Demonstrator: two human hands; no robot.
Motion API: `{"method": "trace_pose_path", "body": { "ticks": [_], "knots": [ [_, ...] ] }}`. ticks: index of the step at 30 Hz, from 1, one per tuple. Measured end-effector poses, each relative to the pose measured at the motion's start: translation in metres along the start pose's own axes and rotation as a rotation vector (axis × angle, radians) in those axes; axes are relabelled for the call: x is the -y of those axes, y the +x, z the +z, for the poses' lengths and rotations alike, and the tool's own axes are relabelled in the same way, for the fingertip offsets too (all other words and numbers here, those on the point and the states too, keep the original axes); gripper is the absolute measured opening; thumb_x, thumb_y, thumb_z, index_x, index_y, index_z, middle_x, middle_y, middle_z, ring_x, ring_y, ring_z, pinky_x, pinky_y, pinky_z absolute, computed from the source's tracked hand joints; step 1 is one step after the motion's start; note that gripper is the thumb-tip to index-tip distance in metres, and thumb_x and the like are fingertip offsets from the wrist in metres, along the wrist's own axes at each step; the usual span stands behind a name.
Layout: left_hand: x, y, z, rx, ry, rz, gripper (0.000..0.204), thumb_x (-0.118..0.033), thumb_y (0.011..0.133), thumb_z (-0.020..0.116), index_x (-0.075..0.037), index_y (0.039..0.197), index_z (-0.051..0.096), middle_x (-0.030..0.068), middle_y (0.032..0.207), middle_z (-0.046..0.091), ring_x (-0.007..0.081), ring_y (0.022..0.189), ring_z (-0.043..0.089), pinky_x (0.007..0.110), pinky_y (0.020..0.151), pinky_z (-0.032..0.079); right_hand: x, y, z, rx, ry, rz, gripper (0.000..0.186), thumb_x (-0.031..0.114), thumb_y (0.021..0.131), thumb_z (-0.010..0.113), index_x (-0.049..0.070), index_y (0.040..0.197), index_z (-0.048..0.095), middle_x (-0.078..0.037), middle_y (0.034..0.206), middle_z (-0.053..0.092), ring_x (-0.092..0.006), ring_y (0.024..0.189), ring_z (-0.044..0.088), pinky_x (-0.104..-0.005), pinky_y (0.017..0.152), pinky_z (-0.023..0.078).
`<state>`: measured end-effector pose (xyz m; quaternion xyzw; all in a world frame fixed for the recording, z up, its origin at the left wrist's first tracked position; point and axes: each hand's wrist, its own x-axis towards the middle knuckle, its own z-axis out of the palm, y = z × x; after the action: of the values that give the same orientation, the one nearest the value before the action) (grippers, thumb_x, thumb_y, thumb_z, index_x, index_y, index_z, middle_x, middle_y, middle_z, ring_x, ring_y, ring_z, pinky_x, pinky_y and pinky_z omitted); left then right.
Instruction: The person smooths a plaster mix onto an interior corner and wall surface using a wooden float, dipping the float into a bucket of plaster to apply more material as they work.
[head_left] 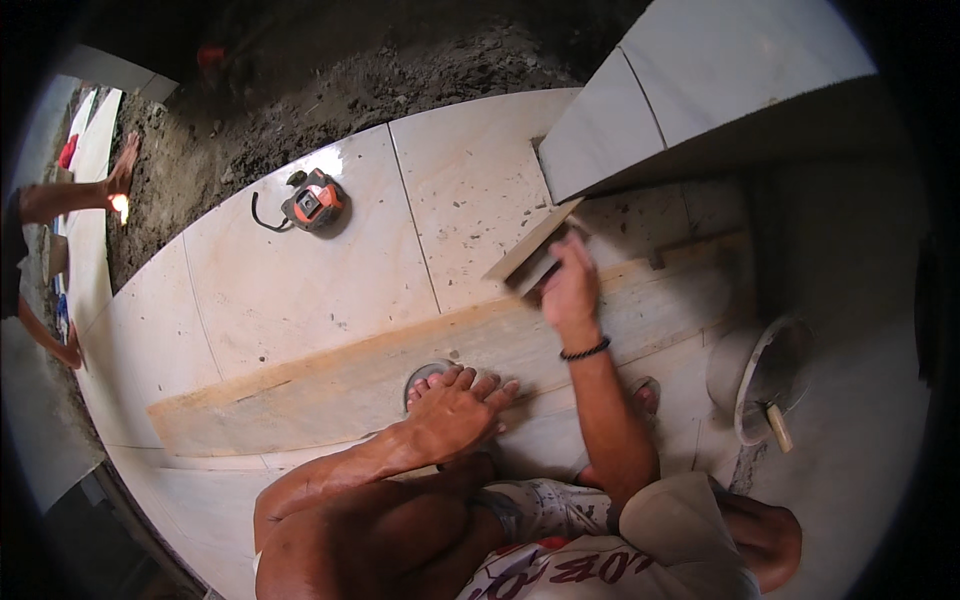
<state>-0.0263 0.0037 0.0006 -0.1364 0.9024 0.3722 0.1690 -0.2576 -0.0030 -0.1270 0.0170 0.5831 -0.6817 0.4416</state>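
Note:
My right hand (pixel 573 290), with a dark beaded band at its wrist, is closed around a flat rectangular float (pixel 535 240). It is slightly blurred and held tilted over the pale floor tiles (pixel 470 180), near the corner of a tiled block (pixel 600 130). My left hand (pixel 455 415) hangs loosely above my slippered foot, its fingers apart and nothing in it. Beneath both hands a long wooden plank (pixel 290 395) lies across the tiles. An orange and black tape measure (pixel 315 203) rests on the tiles beyond the plank.
To the right is a grey bucket (pixel 725 375) tipped toward me, with a wooden-handled tool (pixel 779 428) at its rim. Rough dark mortar or soil (pixel 330 90) borders the tiles at the far side. Another person's hands (pixel 122 170) reach in at far left.

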Motion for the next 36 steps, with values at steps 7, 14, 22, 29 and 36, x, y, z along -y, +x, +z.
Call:
{"method": "trace_pose_path", "body": {
  "ticks": [7,14,22,29,36],
  "knots": [
    [0.007,0.002,0.008,-0.092,0.002,0.125,0.057,-0.026,0.086,0.061,-0.009,0.139,0.047,0.0152,0.120,0.058,0.0331,0.107,0.056,0.043,0.096,0.042,0.076,-0.059,-0.029,0.242,-0.473,0.210,0.054,0.006,0.085,0.055,-0.011,0.135,0.045,-0.012,0.119,0.060,-0.0180,0.106,0.056,-0.0274,0.093,0.044],
    [0.004,0.026,-0.010,-0.030,0.026,0.261,0.056,-0.028,0.088,0.063,-0.006,0.137,0.047,0.0176,0.125,0.055,0.0344,0.110,0.055,0.044,0.099,0.041,0.279,-0.104,-0.069,0.590,-1.504,0.171,0.039,0.007,0.084,0.057,0.004,0.122,0.064,-0.004,0.097,0.065,-0.0083,0.087,0.056,-0.0244,0.078,0.046],
    [0.000,0.051,-0.036,0.025,0.319,0.413,0.057,-0.024,0.086,0.060,-0.007,0.138,0.046,0.0154,0.118,0.058,0.0315,0.105,0.057,0.041,0.097,0.040,0.407,-0.169,-0.114,0.123,-1.308,0.101,0.040,0.013,0.082,0.053,-0.004,0.116,0.063,-0.007,0.101,0.067,-0.0116,0.086,0.062,-0.0266,0.083,0.049],
    [-0.043,0.059,-0.121,0.175,0.655,0.405,0.056,-0.025,0.083,0.064,-0.005,0.134,0.051,0.0138,0.117,0.056,0.0308,0.109,0.054,0.042,0.103,0.039,0.345,-0.178,-0.196,0.104,-0.494,-0.159,0.045,0.014,0.088,0.048,-0.003,0.129,0.052,-0.009,0.114,0.063,-0.0137,0.099,0.060,-0.0282,0.087,0.049],
    [-0.102,0.091,-0.165,0.231,0.829,0.422,0.052,-0.026,0.087,0.061,-0.002,0.132,0.051,0.0207,0.128,0.051,0.0422,0.122,0.047,0.051,0.107,0.036,0.211,-0.087,-0.229,0.244,0.475,-0.060,0.035,0.029,0.097,0.048,0.006,0.122,0.058,-0.005,0.111,0.064,-0.0178,0.100,0.061,-0.0346,0.089,0.050]
  ]
}}
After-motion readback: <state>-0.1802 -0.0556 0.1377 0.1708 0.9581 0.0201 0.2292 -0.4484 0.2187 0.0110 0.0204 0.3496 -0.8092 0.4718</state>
